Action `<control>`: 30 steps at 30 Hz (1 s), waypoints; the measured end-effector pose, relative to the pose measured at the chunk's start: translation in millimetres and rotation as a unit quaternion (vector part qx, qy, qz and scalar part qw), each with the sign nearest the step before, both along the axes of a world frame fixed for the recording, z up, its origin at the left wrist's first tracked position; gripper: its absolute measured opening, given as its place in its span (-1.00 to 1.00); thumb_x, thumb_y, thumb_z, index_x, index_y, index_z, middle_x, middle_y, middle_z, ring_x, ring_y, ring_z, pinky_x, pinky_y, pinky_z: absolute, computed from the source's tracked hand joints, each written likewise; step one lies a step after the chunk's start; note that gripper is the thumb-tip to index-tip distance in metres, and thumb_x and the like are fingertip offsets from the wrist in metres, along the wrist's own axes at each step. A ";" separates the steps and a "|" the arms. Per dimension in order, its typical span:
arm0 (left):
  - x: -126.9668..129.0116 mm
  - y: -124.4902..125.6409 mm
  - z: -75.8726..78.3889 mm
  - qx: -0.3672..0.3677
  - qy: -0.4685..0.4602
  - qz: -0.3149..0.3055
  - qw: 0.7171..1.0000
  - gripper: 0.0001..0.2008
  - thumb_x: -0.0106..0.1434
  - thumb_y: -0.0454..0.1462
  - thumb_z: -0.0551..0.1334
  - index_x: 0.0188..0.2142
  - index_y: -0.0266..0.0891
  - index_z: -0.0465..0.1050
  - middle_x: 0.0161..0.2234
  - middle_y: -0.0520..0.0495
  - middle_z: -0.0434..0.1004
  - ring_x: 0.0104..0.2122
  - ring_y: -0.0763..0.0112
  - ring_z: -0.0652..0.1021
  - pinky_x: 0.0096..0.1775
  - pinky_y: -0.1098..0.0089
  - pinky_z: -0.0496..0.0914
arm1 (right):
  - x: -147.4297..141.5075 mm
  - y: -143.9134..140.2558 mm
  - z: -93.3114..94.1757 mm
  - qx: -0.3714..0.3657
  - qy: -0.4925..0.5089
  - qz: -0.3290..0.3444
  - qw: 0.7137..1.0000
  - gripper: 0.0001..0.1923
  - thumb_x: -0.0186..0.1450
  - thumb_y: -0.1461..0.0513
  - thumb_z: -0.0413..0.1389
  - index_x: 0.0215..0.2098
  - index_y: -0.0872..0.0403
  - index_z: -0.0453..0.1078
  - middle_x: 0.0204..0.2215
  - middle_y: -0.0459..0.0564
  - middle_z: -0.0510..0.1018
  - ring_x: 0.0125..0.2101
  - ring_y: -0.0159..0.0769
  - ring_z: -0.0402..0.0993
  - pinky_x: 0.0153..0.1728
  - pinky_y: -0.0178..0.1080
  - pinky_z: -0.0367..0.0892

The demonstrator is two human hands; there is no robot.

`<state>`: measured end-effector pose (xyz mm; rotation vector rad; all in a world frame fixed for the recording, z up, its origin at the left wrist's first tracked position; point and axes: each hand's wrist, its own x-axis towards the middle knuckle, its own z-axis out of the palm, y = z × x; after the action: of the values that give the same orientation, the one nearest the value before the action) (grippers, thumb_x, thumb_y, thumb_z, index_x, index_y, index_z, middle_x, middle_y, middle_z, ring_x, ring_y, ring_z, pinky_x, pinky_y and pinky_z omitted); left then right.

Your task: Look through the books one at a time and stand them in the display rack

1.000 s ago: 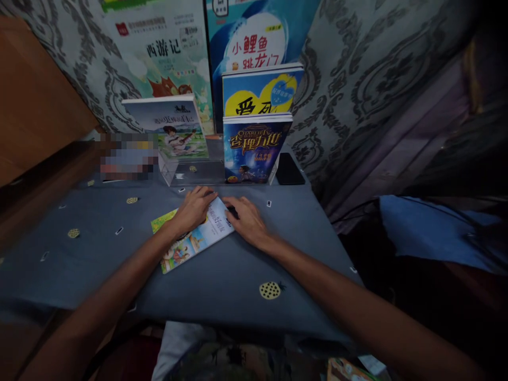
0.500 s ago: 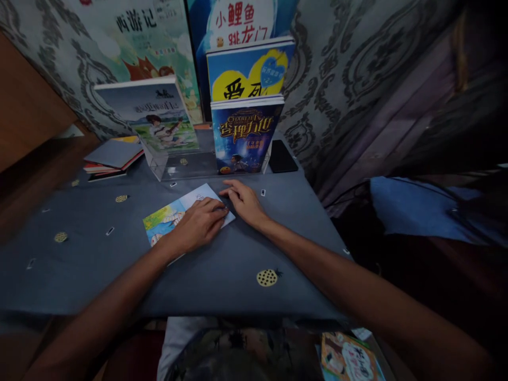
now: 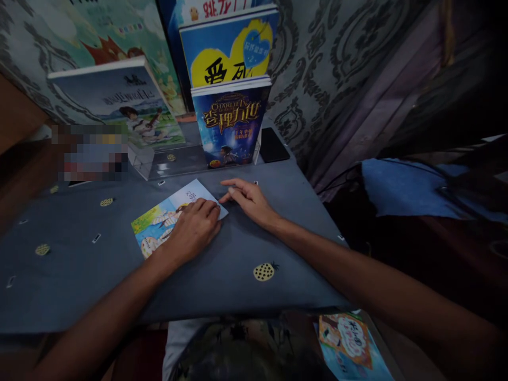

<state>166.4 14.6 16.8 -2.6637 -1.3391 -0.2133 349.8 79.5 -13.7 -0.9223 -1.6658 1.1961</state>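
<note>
Pressing our left hand point(image 3: 193, 228) flat on a thin, glossy picture book with a pale blue-and-green illustrated cover point(image 3: 159, 225), we see it lying on the grey-clothed bench point(image 3: 222, 275); our right hand point(image 3: 248, 198) rests open beside its corner.

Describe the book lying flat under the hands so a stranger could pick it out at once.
Start at the grey-blue tablecloth dotted with small pineapples. Near its middle, in front of the clear stand of upright books, a thin picture book lies flat, with the left hand pressing on it and the right hand at its corner. Unlike its standing neighbours, it lies face up, with a bright yellow-green cartoon cover.
</note>
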 end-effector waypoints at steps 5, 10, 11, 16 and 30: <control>0.1 0.3 -1.2 0.025 0.008 -0.003 1.000 -0.79 0.42 -0.29 0.10 -0.12 -0.29 0.49 -0.14 -0.23 0.57 -0.12 0.15 0.51 -0.13 0.17 0.47 | -1.3 -1.5 2.9 0.005 -0.004 0.015 1.000 -0.72 0.39 0.17 0.03 -0.02 0.04 0.48 -0.40 -0.08 0.68 -0.34 -0.28 0.59 -0.17 -0.20 0.41; -0.2 0.3 2.6 0.030 0.021 0.004 0.999 -0.77 0.43 -0.28 0.08 -0.12 -0.28 0.50 -0.15 -0.19 0.60 -0.15 0.19 0.53 -0.22 0.27 0.47 | -2.4 -4.0 5.8 0.007 -0.004 0.016 1.000 -0.72 0.39 0.20 0.02 -0.03 0.04 0.49 -0.41 -0.09 0.68 -0.34 -0.29 0.59 -0.19 -0.21 0.40; -0.3 0.3 3.8 0.025 0.020 0.007 0.999 -0.76 0.43 -0.28 0.07 -0.12 -0.28 0.51 -0.15 -0.19 0.60 -0.15 0.20 0.53 -0.23 0.28 0.47 | -2.3 -4.5 6.3 0.009 -0.006 0.014 1.000 -0.72 0.39 0.21 0.01 -0.03 0.04 0.49 -0.41 -0.09 0.68 -0.34 -0.29 0.59 -0.19 -0.22 0.40; -0.6 0.8 7.8 -0.003 0.016 0.019 1.000 -0.76 0.44 -0.29 0.06 -0.15 -0.24 0.52 -0.15 -0.17 0.61 -0.16 0.23 0.54 -0.26 0.33 0.45 | -2.4 -5.2 6.6 0.014 -0.008 0.012 1.000 -0.71 0.40 0.20 -0.01 -0.02 0.04 0.49 -0.42 -0.09 0.68 -0.36 -0.30 0.58 -0.21 -0.23 0.41; 1.5 -0.5 2.5 0.008 0.010 0.020 1.000 -0.78 0.44 -0.24 0.11 -0.20 -0.26 0.51 -0.16 -0.18 0.59 -0.14 0.19 0.53 -0.26 0.29 0.46 | 0.2 -16.6 15.5 0.150 -0.134 0.044 0.979 -0.68 0.39 0.24 -0.03 -0.08 0.05 0.55 -0.41 -0.06 0.64 -0.39 -0.28 0.55 -0.24 -0.23 0.36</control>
<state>167.9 14.1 19.3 -2.6173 -1.3775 -0.1904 350.0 62.9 1.8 -0.8519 -2.0551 0.8706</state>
